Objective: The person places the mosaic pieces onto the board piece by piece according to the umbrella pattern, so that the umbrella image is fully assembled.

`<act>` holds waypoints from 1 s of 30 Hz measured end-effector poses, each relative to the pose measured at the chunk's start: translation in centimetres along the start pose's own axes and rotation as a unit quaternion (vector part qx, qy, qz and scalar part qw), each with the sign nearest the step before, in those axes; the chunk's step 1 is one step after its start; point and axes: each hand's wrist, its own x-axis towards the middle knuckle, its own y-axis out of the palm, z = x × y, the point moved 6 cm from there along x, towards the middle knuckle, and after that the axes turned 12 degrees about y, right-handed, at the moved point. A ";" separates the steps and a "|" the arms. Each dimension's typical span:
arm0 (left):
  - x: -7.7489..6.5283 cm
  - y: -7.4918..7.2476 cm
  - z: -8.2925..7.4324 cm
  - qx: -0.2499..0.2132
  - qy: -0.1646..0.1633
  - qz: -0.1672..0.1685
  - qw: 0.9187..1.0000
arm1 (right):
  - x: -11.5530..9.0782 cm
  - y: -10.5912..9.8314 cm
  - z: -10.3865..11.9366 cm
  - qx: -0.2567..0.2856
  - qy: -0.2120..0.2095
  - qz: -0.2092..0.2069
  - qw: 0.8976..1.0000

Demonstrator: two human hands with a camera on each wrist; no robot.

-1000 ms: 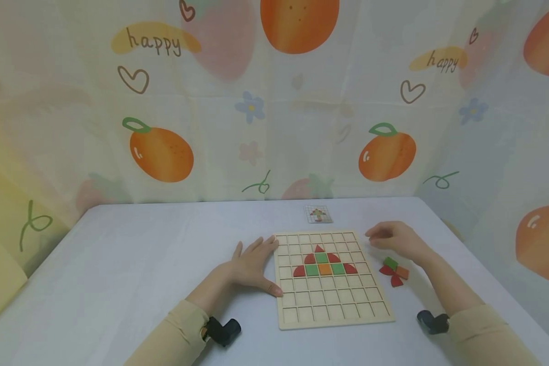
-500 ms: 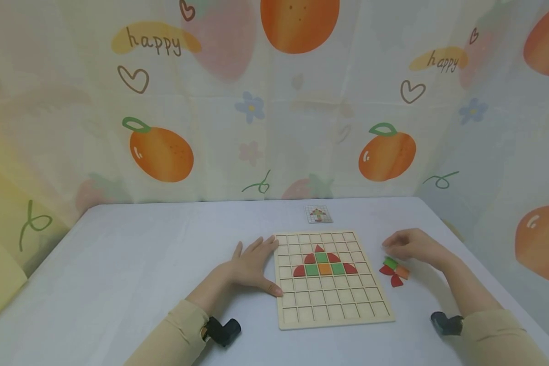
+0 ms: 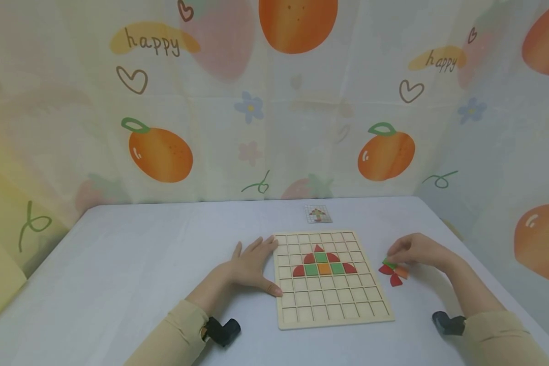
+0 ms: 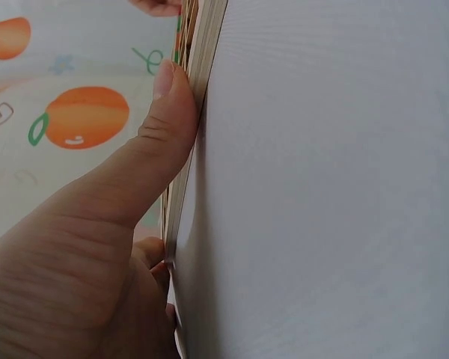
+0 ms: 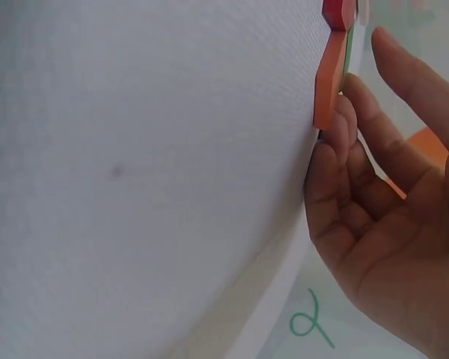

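A square wooden grid board [image 3: 336,310] lies on the white table. My left hand [image 3: 251,267] rests against its left side, fingers spread; in the left wrist view the thumb [image 4: 168,120] lies along the board's edge. Red, green and orange pieces form a triangle shape on the grid, with an orange square [image 3: 324,269] in its bottom row. Right of the board, my right hand [image 3: 418,250] reaches down to a green piece [image 3: 389,264], its fingertips at that piece. In the right wrist view thumb and fingers stand apart around the green piece [image 5: 348,60], with no grip visible.
Beside the green piece lie an orange piece [image 3: 401,273] and red pieces [image 3: 395,280]. A small card [image 3: 317,214] with a printed grid picture lies behind the board. A printed curtain [image 3: 215,127] hangs behind the table.
My right hand has moved rightward, then down, from beside the board's upper right corner to the loose pieces. The left hand stays at the board's edge.
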 end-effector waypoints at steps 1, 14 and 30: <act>0.0 0.0 0.0 0.000 0.000 0.000 1.000 | 0.0 0.0 0.1 0.000 -0.003 0.002 1.000; -0.1 -0.1 -0.2 -0.001 0.003 -0.001 1.000 | 0.0 0.4 0.4 -0.018 -0.018 -0.001 1.000; -0.1 -0.2 -0.4 -0.008 0.002 -0.003 1.000 | 0.1 0.4 0.7 -0.014 -0.008 -0.009 1.000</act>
